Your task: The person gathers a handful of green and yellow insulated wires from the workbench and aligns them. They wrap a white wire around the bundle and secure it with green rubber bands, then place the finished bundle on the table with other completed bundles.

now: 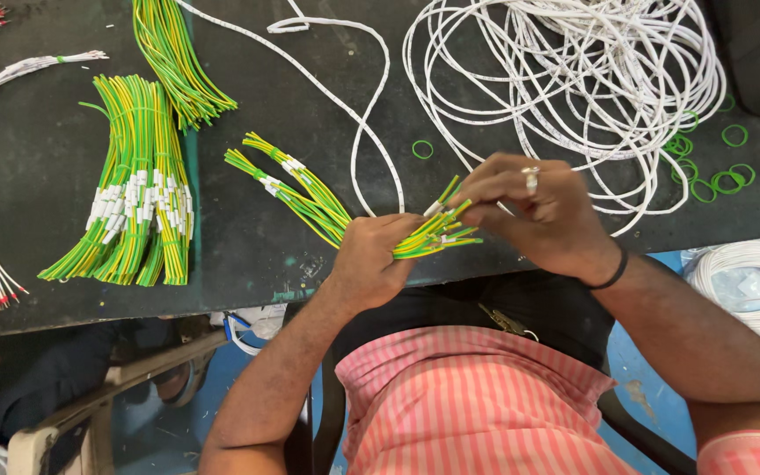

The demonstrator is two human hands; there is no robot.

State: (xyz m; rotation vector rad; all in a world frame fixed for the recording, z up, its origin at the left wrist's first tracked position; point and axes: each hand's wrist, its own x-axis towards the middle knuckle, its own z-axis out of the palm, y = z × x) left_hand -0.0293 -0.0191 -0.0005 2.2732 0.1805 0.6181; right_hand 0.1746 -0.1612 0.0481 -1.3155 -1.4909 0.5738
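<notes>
Two hands on wire bundle point(371, 224): left hand point(371, 259) fist-clamped mid-length, right hand point(529, 211) fingers pinching tips (probably). Light, floppy—grip near w/ tips.

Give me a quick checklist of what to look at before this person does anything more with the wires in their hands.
1. Left hand grips the green-yellow wire bundle: ok.
2. Right hand fingers on the bundle's near ends: ok.
3. Ends lined up evenly: not ok, they splay.
4. White sleeves on the bundle: ok.
5. Green rubber rings lie on the table: ok.
6. White cable coil apart from the bundle: cannot tell.
</notes>
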